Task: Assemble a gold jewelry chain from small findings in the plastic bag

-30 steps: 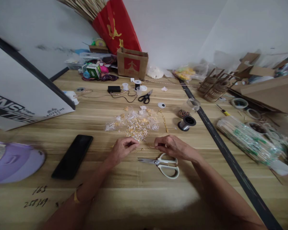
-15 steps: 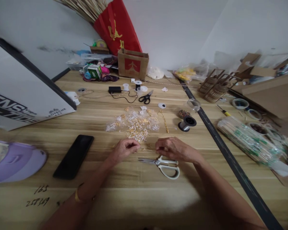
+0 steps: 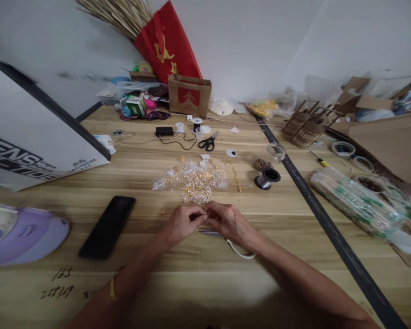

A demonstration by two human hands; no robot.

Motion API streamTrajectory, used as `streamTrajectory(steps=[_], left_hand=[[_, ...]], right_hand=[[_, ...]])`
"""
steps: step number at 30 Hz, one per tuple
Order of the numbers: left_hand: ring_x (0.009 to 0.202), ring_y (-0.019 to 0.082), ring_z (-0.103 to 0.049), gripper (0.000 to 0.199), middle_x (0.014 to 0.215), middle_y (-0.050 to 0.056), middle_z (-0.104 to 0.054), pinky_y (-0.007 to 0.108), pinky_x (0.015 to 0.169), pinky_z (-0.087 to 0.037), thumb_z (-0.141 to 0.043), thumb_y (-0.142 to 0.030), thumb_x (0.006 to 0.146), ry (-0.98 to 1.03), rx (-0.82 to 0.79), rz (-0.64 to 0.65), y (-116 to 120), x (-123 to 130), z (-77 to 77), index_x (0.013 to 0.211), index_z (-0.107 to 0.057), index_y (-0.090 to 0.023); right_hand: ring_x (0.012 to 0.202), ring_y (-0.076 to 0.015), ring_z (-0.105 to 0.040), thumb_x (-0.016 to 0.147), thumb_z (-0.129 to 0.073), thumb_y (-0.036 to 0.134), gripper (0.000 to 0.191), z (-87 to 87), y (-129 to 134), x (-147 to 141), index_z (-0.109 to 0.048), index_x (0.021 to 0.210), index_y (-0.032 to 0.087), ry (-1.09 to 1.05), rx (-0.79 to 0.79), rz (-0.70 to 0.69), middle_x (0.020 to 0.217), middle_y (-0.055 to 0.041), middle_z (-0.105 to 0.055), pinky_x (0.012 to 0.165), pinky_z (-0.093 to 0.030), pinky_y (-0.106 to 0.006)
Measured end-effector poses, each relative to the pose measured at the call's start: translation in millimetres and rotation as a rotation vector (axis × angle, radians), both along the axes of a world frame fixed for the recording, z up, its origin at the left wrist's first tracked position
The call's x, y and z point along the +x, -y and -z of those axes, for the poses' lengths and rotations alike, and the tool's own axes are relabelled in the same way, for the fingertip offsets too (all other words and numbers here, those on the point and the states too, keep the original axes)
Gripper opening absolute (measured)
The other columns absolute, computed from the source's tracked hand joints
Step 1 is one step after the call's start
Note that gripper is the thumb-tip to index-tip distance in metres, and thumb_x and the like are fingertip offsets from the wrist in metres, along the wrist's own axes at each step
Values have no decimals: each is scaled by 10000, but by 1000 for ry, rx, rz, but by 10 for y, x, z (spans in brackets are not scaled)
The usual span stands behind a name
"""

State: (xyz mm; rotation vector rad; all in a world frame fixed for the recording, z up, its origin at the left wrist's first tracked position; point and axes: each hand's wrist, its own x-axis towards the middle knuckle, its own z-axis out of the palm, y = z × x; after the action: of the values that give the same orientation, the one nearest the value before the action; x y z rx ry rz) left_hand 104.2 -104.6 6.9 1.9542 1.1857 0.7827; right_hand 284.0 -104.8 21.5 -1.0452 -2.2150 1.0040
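My left hand [image 3: 185, 223] and my right hand [image 3: 228, 221] meet fingertip to fingertip over the wooden table. Both are pinched closed; whatever lies between the fingers is too small to make out. Just beyond them is a loose heap of small gold and silver beads [image 3: 197, 188], with clear plastic bags [image 3: 188, 168] around its far side. Under my right hand lie the white-handled scissors [image 3: 241, 252], mostly covered by it. A gold chain [image 3: 235, 176] rests to the right of the heap, near a spool of fine wire [image 3: 267, 178].
A black phone [image 3: 107, 227] and a purple visor [image 3: 30, 233] lie to the left, near a large white box [image 3: 44, 132]. Black scissors [image 3: 208, 141] are farther back. On the right are a bag of wooden sticks [image 3: 356, 201] and small woven baskets [image 3: 306, 128].
My right hand has moved left to meet my left hand, and now covers most of the white-handled scissors. The left hand has shifted slightly to the right.
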Motion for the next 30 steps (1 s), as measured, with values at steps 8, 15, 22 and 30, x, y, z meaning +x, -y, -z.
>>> streamTrajectory(steps=[8,15,22,30], left_hand=[[554,110,-535,167,615,4,-647,200,535,-383,-525,-173,766,-124,-22,-31,-69,-45,0,697,-674,-146],[589,121,-572,160,663,24,-653,207,566,-435,-503,-138,731,-66,-77,-47,-129,-106,83,780,-655,-131],[645,135,-603,133,736,50,-674,223,614,-477,-560,-184,728,84,-178,-50,-73,-128,196,800,-652,-121],[629,129,-563,119,649,16,-630,210,594,-432,-571,-212,764,78,-118,-56,-63,-155,193,700,-637,-137]], right_hand=[[599,-104,-513,848,-527,140,75,25,-124,35,-600,849,159,65,56,13,711,-7,-615,592,-377,-197],[597,-98,-472,852,-493,131,120,106,-198,-13,-604,809,145,5,45,-43,682,7,-569,583,-349,-190],[599,-102,-476,861,-507,181,115,161,-205,-46,-615,836,151,-10,6,-5,688,7,-579,581,-351,-190],[635,-110,-523,880,-516,248,135,301,-181,-57,-601,847,148,-87,-45,-17,699,1,-591,587,-395,-193]])
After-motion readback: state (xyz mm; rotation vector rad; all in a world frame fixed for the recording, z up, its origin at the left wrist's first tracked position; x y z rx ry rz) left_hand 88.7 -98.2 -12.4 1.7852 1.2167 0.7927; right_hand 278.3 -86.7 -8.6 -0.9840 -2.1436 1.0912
